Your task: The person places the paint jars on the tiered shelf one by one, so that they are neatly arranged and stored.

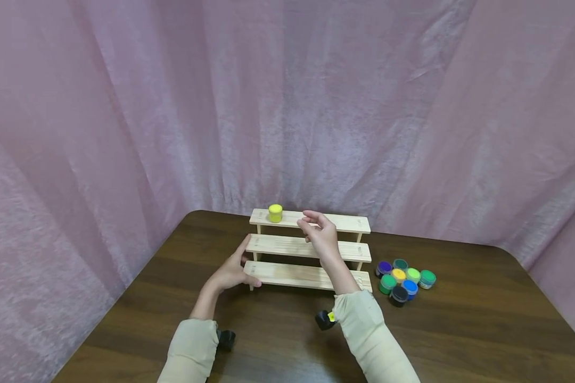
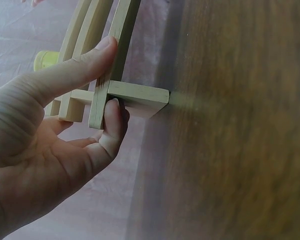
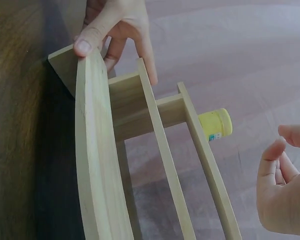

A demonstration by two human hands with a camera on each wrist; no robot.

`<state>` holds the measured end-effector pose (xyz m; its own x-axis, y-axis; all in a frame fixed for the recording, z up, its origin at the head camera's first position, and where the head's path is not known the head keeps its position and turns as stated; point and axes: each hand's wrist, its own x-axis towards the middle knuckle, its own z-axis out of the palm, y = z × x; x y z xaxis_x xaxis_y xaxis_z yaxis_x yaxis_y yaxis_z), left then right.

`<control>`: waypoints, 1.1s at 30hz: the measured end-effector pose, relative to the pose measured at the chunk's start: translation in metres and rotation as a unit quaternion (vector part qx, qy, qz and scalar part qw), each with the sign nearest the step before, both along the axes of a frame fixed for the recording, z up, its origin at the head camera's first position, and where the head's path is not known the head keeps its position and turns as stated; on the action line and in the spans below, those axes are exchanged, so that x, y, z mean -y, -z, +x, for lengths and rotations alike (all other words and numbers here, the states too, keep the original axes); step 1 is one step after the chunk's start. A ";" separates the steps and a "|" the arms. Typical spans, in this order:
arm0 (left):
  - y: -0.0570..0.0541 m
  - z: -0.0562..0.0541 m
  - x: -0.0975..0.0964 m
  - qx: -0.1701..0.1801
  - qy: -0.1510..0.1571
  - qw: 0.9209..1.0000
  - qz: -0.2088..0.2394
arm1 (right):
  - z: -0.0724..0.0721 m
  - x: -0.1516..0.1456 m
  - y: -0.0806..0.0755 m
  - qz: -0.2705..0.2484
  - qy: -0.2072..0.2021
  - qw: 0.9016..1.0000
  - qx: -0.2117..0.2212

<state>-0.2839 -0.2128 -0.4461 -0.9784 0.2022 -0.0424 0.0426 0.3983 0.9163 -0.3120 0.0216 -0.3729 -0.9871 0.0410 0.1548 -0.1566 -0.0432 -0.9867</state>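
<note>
A three-tier wooden stand [image 1: 287, 273] stands on the table. My left hand [image 1: 232, 271] grips its left end. In the left wrist view the thumb [image 2: 85, 65] lies over the lowest board, with a fingertip beneath it beside the end support. A yellow paint jar [image 1: 275, 214] sits upright on the top board, left of the middle. My right hand [image 1: 322, 238] hovers in front of the upper boards, to the right of that jar. Its fingers are loosely bent, and in the right wrist view nothing lies between thumb and fingertips.
Several small paint jars with coloured lids, among them a black one [image 1: 399, 296] and a blue one [image 1: 410, 289], stand clustered right of the stand. A pink curtain [image 1: 364, 106] hangs behind the brown wooden table [image 1: 484, 314].
</note>
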 end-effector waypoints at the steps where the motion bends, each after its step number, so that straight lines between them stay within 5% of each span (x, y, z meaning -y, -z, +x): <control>1: 0.000 0.000 0.000 0.000 0.001 1.000 -0.001 | 0.001 -0.002 0.000 0.001 0.001 1.000 0.003; 33: -0.003 0.000 0.006 0.022 -0.005 1.000 -0.005 | 0.022 -0.058 0.018 -0.008 0.063 0.997 0.047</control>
<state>-0.2835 -0.2187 -0.4428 -0.9774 0.1924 -0.0875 -0.0016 0.4074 0.9132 -0.2902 0.0800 -0.3907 -0.9842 0.1667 0.0603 -0.0686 -0.0444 -0.9967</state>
